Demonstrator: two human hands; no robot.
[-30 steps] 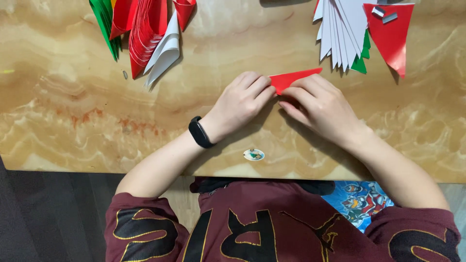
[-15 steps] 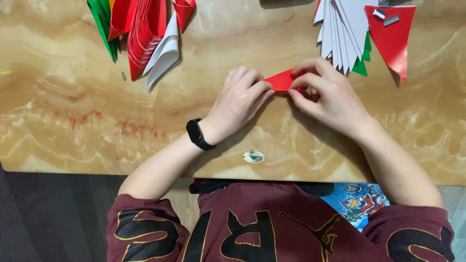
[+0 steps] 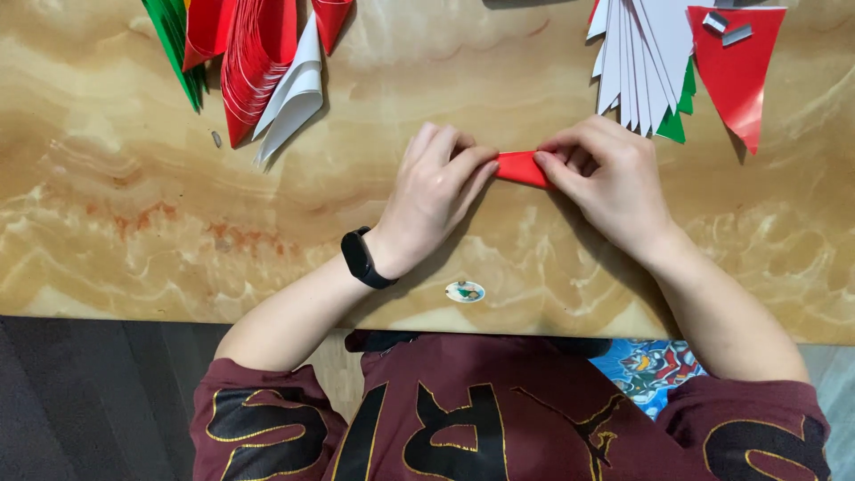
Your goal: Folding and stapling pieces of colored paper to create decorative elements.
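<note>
Red folded paper [image 3: 521,168] mostly hidden: both ends covered by left hand [image 3: 434,198] and right hand [image 3: 608,178], only a short middle strip showing, full shape not to be told. Fingertips of both hands tucked out of sight against that paper. Left of it, stack of red, green and white paper pieces [image 3: 252,67] cut off by the top edge. Right of it, white sheets [image 3: 639,55] and red triangle [image 3: 736,67] likewise cropped at the top. Below it, small round sticker [image 3: 465,291] too small to make out.
</note>
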